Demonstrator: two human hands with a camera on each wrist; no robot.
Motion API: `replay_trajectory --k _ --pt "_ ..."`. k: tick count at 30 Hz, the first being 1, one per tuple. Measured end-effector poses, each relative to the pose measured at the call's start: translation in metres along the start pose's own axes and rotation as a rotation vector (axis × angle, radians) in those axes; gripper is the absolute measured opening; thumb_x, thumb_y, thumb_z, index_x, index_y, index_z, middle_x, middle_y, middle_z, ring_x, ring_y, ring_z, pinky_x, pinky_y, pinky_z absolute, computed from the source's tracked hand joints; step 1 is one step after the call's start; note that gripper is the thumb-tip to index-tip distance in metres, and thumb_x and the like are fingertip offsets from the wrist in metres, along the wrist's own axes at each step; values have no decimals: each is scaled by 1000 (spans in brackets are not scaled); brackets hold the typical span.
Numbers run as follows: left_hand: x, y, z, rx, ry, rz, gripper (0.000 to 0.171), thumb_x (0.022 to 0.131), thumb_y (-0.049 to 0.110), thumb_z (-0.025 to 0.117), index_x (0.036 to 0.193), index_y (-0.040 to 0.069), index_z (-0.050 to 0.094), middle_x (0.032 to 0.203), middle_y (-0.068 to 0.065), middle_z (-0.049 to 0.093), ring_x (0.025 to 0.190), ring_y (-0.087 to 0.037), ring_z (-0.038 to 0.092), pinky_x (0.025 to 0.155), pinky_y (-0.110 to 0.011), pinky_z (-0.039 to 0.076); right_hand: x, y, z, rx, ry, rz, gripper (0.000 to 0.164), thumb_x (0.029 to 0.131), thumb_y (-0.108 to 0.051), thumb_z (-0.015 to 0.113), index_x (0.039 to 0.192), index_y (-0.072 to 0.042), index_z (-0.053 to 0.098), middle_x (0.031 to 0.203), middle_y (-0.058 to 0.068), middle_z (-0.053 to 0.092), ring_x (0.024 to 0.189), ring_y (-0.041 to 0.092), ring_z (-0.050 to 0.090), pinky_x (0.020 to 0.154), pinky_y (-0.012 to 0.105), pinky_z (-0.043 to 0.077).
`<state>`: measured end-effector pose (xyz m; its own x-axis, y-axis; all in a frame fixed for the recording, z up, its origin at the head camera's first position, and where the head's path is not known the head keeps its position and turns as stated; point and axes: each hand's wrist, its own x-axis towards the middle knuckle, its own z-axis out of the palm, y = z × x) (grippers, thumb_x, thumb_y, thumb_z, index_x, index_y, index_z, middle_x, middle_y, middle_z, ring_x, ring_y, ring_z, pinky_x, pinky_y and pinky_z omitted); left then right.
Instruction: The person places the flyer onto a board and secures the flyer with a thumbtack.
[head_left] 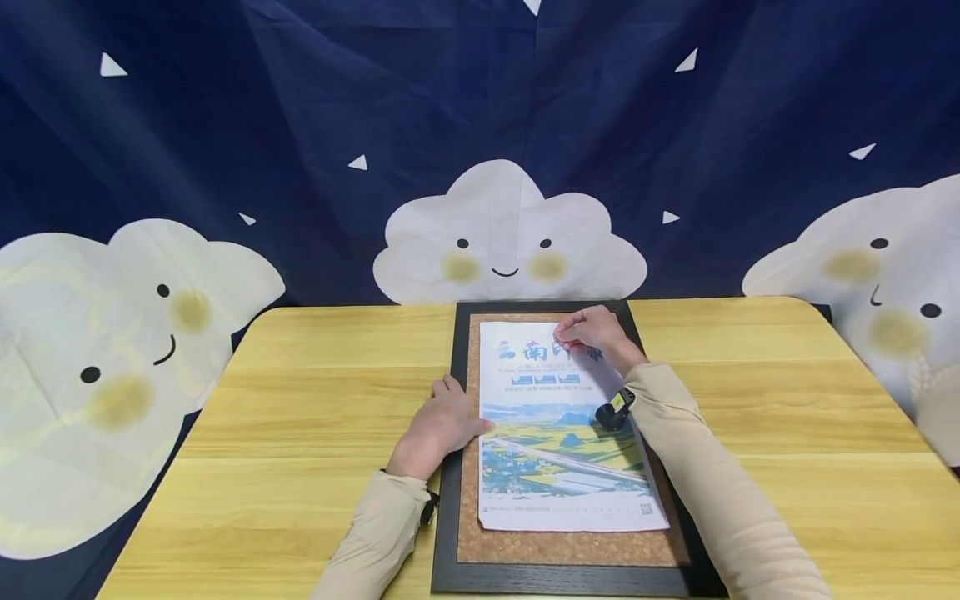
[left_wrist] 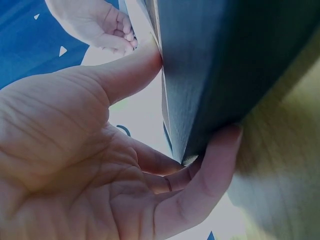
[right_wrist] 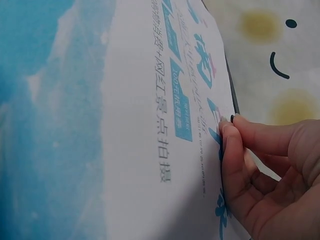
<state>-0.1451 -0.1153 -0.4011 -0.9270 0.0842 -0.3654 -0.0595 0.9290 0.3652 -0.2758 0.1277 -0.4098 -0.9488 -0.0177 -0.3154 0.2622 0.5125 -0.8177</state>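
A cork board (head_left: 570, 548) with a black frame lies on the wooden table, long side away from me. On its cork rests a printed paper poster (head_left: 540, 467) with blue lettering above a landscape picture. My left hand (head_left: 442, 421) grips the board's left side, thumb over the poster's left edge. In the left wrist view, its fingers curl against the black frame (left_wrist: 200, 75). My right hand (head_left: 596, 335) is at the poster's upper part, over the lettering. Thumb and index finger pinch a small dark pin-like thing (right_wrist: 232, 119), mostly hidden by the fingertips.
The wooden table (head_left: 315, 400) extends on both sides of the board. Behind its far edge hangs a dark blue cloth (head_left: 315, 100) printed with smiling clouds and white triangles. A small black device (head_left: 617, 410) is strapped on the right wrist.
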Motion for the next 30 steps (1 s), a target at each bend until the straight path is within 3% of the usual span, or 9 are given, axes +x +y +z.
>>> replay_trajectory --k 3,9,16,22,30 --pt "0 0 1 -11 2 -2 98 98 39 73 155 -20 19 153 -41 30 81 -34 64 75 -43 56 -1 0 1 9 0 8 15 95 -2 74 106 7 76 76 3 72 65 8 64 57 17 50" --pt "-1 0 2 -15 10 -3 98 97 39 74 155 -20 19 152 -41 31 85 -35 64 78 -44 57 -1 0 3 -13 3 -8 15 94 -3 74 104 8 77 77 5 73 64 9 64 58 19 52" --pt "-1 0 1 -28 13 5 97 98 37 74 155 -20 19 151 -41 31 75 -31 61 73 -42 55 0 -1 3 -52 13 -8 15 95 -5 74 103 7 77 77 5 72 63 9 63 58 20 51" --pt "0 0 3 -41 12 -12 98 97 37 75 155 -19 19 149 -39 33 71 -30 58 70 -42 54 -1 -2 3 -113 31 -4 9 94 -5 74 95 4 76 74 4 71 62 10 62 57 21 50" --pt "1 0 2 -16 12 -9 98 98 38 74 155 -19 19 150 -40 32 78 -32 62 75 -43 55 -2 -4 2 -137 31 -34 10 92 -6 76 88 3 72 70 4 69 60 9 61 57 21 50"
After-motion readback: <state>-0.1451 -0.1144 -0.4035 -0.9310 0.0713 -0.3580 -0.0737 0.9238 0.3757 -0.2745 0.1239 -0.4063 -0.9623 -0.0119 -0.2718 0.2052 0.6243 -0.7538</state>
